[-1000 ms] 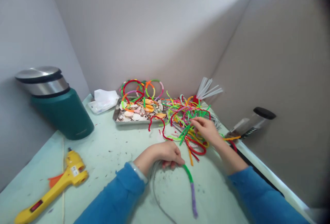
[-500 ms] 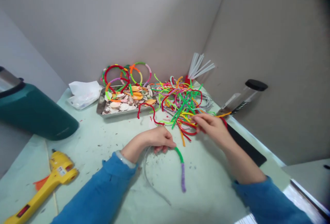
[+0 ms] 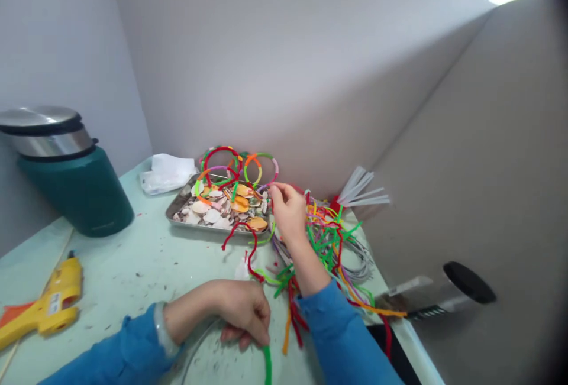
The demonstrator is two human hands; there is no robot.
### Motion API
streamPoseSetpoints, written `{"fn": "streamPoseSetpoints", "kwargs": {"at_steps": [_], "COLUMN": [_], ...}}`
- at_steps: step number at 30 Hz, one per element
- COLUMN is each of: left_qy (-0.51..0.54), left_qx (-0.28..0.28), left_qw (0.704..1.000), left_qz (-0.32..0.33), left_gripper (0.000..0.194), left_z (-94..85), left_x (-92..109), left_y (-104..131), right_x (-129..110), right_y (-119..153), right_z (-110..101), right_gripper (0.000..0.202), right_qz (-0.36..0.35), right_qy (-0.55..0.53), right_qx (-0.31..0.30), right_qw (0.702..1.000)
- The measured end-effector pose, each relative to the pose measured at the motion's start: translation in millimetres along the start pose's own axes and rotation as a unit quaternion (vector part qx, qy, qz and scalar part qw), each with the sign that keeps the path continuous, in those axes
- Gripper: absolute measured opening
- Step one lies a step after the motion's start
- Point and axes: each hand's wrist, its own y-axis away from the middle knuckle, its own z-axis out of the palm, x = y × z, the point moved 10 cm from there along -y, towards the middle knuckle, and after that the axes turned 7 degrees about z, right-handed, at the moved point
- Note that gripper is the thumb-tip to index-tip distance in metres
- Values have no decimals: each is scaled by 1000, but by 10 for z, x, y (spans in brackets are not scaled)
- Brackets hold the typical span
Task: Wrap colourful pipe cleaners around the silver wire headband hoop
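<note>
My left hand (image 3: 246,314) is closed in a pinch on a grey wire wrapped in green pipe cleaner (image 3: 267,364), low over the table. The wrapped end runs out of the bottom of the view, and the bare grey wire (image 3: 197,346) curves below my wrist. Farther forward, my right hand (image 3: 288,210) pinches a red pipe cleaner (image 3: 296,188) at the right end of the shell tray (image 3: 186,228). Part of that strand is hidden behind my fingers. Under and beside my right forearm spreads a tangled pile of coloured pipe cleaners (image 3: 326,237).
Finished-looking wrapped rings (image 3: 222,149) lean over the shells (image 3: 213,216). A teal bottle (image 3: 84,196) and a yellow glue gun (image 3: 57,299) are on the left. White glue sticks (image 3: 361,187) stand at the back right, near a clear container with a black lid (image 3: 469,282). A white plastic packet (image 3: 168,175) lies behind.
My right hand has moved from the pile's near side to its back left, beside the tray, and now pinches a red strand. My left hand keeps its hold. The view has tilted upward.
</note>
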Motion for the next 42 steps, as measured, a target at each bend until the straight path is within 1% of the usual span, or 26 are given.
{"fn": "streamPoseSetpoints", "kwargs": {"at_steps": [2,4,5,7,9,12,14,16,18,20,22,24,25,26,27,29,31,32,33,34,36,37,38,40,41,42], "left_qy": [2,-2,-9,-23,-29,-50,-79,-104,-121,-130,-130,-116,-110,-113,-120,-129,-122,-116,-109,-104,-97,-94,-89,-81,-79,-79], "left_qx": [3,17,22,28,34,41,29,36,62,101,139,177,187,182,175,164,158,157,156,156,154,152,149,146,145,145], "left_qw": [1000,999,999,997,996,995,992,989,986,982,976,970,968,968,968,970,972,973,974,974,975,975,976,977,978,978], "left_qz": [12,38,47,65,71,82,92,94,92,97,108,121,128,131,131,128,125,124,125,126,128,129,129,129,130,131], "left_gripper": [21,21,22,23,24,25,25,26,27,28,30,35,36,36,36,36,37,37,37,37,37,37,38,38,39,39], "left_z": [-3,-22,-29,-34,-36,-17,42,76,77,56,34,0,-4,14,33,53,53,48,42,35,27,25,25,21,18,15], "left_x": [33,88,109,150,167,202,226,228,210,197,196,206,218,228,238,255,261,260,257,253,241,233,225,214,214,215], "left_y": [15,41,56,84,103,111,105,105,123,166,224,285,306,312,312,305,294,290,285,281,273,267,262,254,252,251], "right_x": [-280,-415,-422,-345,-210,81,271,417,448,417,356,252,198,161,154,232,448,606,779,946,1236,1303,1295,1132,1042,961], "right_y": [-46,-64,-49,58,279,734,1030,1245,1359,1427,1468,1463,1434,1377,1297,1131,1028,991,945,886,787,773,769,797,816,823], "right_z": [-98,-107,-105,-94,-91,-89,-53,-32,-49,-44,-32,-81,-153,-288,-488,-1047,-1604,-1808,-1926,-1954,-1819,-1760,-1752,-1864,-1918,-1949], "right_gripper": [28,26,26,30,33,34,32,32,33,34,32,27,24,22,21,24,30,35,39,39,26,24,26,30,29,28], "right_qz": [-28,-28,-19,8,27,65,91,105,72,32,-4,-51,-76,-93,-97,-74,0,55,107,144,196,205,197,140,109,87], "right_qy": [-46,-99,-125,-163,-172,-127,-93,-50,20,86,127,145,149,150,150,169,216,243,261,264,231,196,150,19,-63,-136], "right_qx": [-5,-48,-67,-96,-116,-140,-173,-193,-183,-169,-158,-139,-123,-90,-41,107,246,284,287,259,152,125,133,211,240,252], "right_qw": [999,994,990,982,978,980,976,974,980,981,979,978,978,980,983,977,945,926,915,918,941,951,960,967,963,954]}}
